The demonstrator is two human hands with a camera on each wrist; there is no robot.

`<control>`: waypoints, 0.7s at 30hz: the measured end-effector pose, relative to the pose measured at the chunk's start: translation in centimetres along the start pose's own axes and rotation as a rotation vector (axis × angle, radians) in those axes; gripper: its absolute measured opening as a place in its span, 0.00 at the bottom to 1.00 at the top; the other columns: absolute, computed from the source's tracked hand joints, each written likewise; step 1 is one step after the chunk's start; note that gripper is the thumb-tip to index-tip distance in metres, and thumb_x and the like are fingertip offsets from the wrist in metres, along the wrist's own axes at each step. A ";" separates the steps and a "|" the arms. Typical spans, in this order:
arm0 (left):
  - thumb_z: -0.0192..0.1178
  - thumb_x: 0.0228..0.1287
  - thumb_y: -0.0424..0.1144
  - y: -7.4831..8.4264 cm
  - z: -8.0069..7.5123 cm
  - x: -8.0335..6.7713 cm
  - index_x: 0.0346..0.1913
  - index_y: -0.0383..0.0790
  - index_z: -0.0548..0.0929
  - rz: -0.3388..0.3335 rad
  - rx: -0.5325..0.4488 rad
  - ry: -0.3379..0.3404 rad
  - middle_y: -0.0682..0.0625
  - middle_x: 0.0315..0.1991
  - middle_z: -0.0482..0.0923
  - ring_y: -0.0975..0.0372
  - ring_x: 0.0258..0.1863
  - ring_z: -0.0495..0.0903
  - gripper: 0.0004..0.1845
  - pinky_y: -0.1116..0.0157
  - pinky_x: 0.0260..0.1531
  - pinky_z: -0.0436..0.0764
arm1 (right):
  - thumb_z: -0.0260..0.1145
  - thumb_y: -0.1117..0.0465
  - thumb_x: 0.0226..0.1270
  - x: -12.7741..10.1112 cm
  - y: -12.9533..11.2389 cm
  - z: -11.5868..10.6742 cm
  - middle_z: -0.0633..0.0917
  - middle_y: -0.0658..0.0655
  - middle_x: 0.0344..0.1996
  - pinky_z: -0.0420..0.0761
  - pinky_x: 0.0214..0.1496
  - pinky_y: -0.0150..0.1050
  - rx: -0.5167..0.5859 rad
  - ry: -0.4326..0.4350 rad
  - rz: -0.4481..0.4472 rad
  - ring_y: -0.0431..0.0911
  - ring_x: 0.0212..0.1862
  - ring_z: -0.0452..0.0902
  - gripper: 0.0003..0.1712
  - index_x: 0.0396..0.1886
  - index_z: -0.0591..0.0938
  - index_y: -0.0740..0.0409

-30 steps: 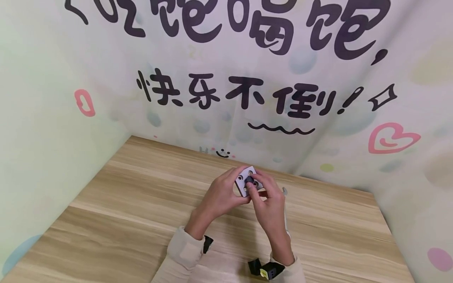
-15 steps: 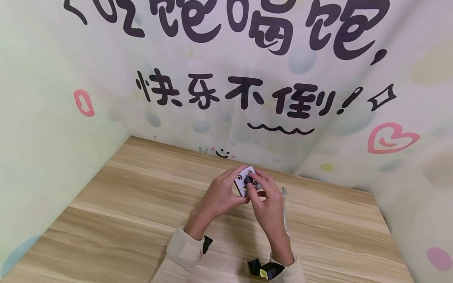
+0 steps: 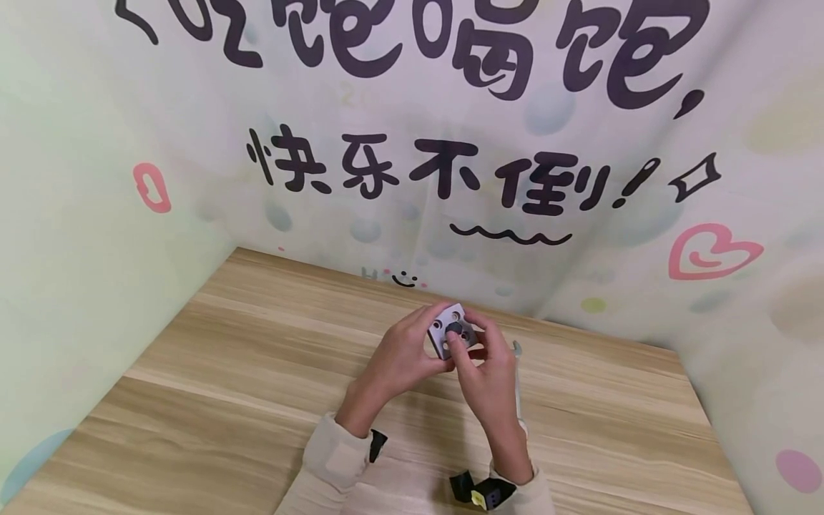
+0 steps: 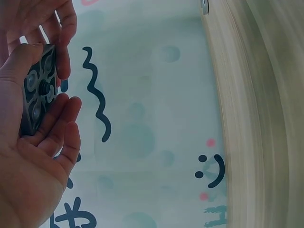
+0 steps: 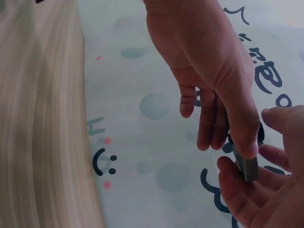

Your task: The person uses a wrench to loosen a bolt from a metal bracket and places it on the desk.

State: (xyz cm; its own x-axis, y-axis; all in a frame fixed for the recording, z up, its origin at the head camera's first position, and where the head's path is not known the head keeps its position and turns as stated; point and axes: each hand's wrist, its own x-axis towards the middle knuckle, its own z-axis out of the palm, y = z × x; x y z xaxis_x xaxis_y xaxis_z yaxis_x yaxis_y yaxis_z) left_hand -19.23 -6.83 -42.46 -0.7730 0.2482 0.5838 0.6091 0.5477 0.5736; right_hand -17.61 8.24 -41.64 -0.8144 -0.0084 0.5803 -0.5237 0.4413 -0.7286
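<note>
Wooden planks of the table (image 3: 225, 400) are running under two hands that are meeting at about the middle, a little toward two o'clock from the person's sleeves. One small square block (image 3: 450, 330), pale with dark round spots on its face, is being held up off the table between them. The left hand (image 3: 402, 354) is cradling it from nine o'clock, thumb and fingers curled round its edges; from the left wrist view the block (image 4: 39, 90) is sitting in the palm with fingers (image 4: 61, 128) pinching its side, probably so it cannot twist. The right hand (image 3: 486, 372) is coming in from three o'clock, its fingertip pressing on the dark knob at the block's centre while the thumb is bracing the edge; in the right wrist view that hand (image 5: 209, 71) is pinching the block (image 5: 246, 167) from above, likely to work the middle piece. At three o'clock of the hands one thin pale stick (image 3: 517, 379) is lying on the table, apart from them. Behind, one printed backdrop (image 3: 450, 164) is hanging.
</note>
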 end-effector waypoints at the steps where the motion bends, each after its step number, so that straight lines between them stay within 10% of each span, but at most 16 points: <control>1: 0.79 0.43 0.36 0.0 0.0 0.0 0.65 0.37 0.74 0.002 -0.001 -0.002 0.46 0.54 0.81 0.58 0.47 0.81 0.42 0.61 0.46 0.82 | 0.71 0.64 0.63 0.0 0.0 0.1 0.85 0.58 0.50 0.81 0.32 0.33 0.001 0.010 0.011 0.47 0.40 0.84 0.20 0.55 0.80 0.61; 21: 0.80 0.42 0.36 0.0 0.3 -0.1 0.65 0.37 0.74 0.017 0.005 -0.007 0.46 0.54 0.81 0.58 0.47 0.81 0.42 0.62 0.46 0.82 | 0.75 0.69 0.57 -0.2 -0.2 0.6 0.87 0.62 0.49 0.78 0.28 0.26 0.010 0.109 -0.008 0.44 0.34 0.80 0.11 0.34 0.80 0.65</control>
State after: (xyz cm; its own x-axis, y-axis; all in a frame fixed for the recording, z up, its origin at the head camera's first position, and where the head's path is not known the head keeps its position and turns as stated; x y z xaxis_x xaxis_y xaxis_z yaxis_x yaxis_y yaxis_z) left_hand -19.21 -6.58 -42.64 -0.7637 0.2634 0.5894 0.6213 0.5475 0.5605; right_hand -17.50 7.67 -41.83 -0.7782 0.0863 0.6220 -0.5330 0.4330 -0.7269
